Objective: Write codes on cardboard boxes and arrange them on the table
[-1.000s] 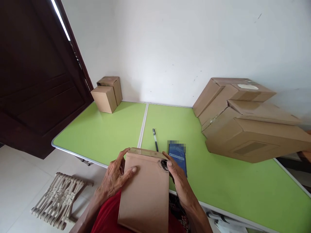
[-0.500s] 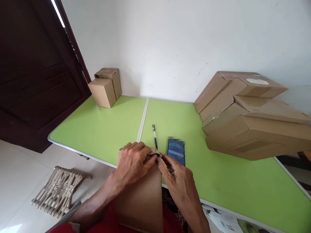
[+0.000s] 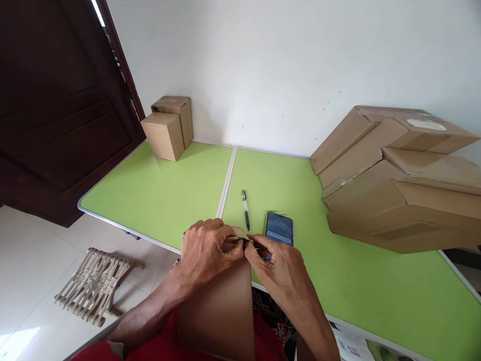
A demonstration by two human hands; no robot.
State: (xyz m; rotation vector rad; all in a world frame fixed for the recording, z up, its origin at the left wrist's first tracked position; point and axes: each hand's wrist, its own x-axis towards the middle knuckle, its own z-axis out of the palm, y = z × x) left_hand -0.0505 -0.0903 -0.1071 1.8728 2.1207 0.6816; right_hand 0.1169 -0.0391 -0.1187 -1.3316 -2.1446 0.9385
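Note:
A brown cardboard box [image 3: 221, 306] is propped between my body and the front edge of the green table [image 3: 180, 185]. My left hand [image 3: 210, 250] lies over its far end, fingers curled across the top and thumb pressed near the right corner. At that same corner my right hand [image 3: 276, 265] pinches the torn-looking cardboard edge. Something small and dark shows between the two thumbs, too hidden to name. Just beyond the hands lie a pen [image 3: 245, 210] and a phone [image 3: 279, 228] with its screen lit, the phone partly behind my right hand.
Two small cardboard boxes [image 3: 163, 136] stand at the back left, against the wall. Several larger cartons [image 3: 376, 185] lean in a stack on the right. A woven stool [image 3: 90, 286] is on the floor at left, below a dark door [image 3: 56, 110].
The view has shifted slightly, so the table and items sit a little further right. Both hands stay at the box corner, with only small finger movement.

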